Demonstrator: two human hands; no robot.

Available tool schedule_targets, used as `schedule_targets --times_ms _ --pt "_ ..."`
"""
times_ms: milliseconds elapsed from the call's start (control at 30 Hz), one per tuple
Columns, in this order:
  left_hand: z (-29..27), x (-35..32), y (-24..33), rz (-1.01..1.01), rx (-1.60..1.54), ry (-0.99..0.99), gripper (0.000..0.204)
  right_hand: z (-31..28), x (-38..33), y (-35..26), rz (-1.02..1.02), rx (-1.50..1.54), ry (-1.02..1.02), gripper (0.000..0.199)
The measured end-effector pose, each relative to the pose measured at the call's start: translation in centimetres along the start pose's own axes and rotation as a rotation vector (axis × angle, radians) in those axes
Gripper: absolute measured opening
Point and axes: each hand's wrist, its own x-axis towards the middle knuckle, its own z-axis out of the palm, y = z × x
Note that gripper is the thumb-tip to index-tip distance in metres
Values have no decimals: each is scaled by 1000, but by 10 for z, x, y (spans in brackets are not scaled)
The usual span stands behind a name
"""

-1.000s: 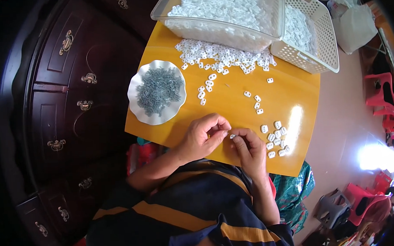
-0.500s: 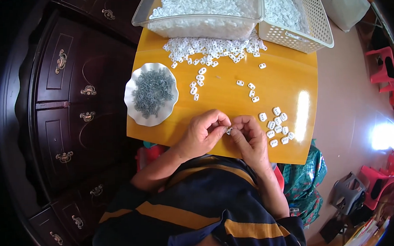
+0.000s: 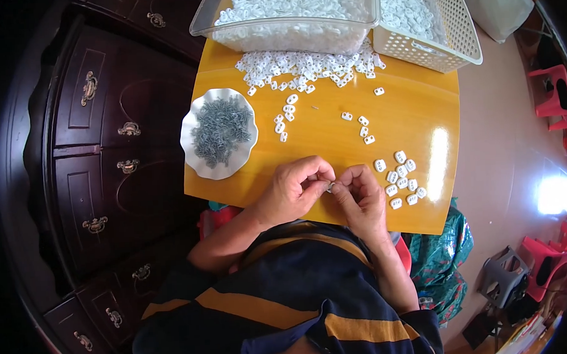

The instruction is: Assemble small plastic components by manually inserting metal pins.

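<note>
Grip of the right hand [image 3: 360, 199]: narrow, pinching a small white piece [image 3: 329, 188] at the counter's [image 3: 323, 140] near edge, presumably to steady it; the left hand [image 3: 300, 187] meets it (what that grip holds, I cannot tell). Left, a scalloped dish [image 3: 217, 173] of grey pins [image 3: 221, 132] sits within easy reach. Dark drawers [image 3: 81, 179] stand left, pink stools [image 3: 548, 74] right.

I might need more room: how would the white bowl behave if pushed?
The white bowl would probably slide, since the table looks glossy. It may feel heavy for its size: the grey pins heaped inside look metallic. Pins could spill if it tilts, as they lie loose.
</note>
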Motion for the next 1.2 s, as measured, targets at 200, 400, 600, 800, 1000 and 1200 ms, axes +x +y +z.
schedule_targets --times_ms 200,400,600,800,1000,1200 --pt "-7 2 5 -35 23 -53 16 3 -1 3 2 31 18 14" --pt "-30 13 6 -55 -7 -78 24 -2 -2 1 13 48 18 13" --pt "-68 42 -9 215 711 191 19 0 -3 -4 23 84 36 12" --pt "-82 64 -25 301 993 205 13 -3 -4 0 27 76 25 11" --pt "-80 72 -28 298 992 145 8 -2 -4 1 13 102 28 11" --pt "-76 75 -25 285 947 129 8 -2 -4 0 16 90 27 11"
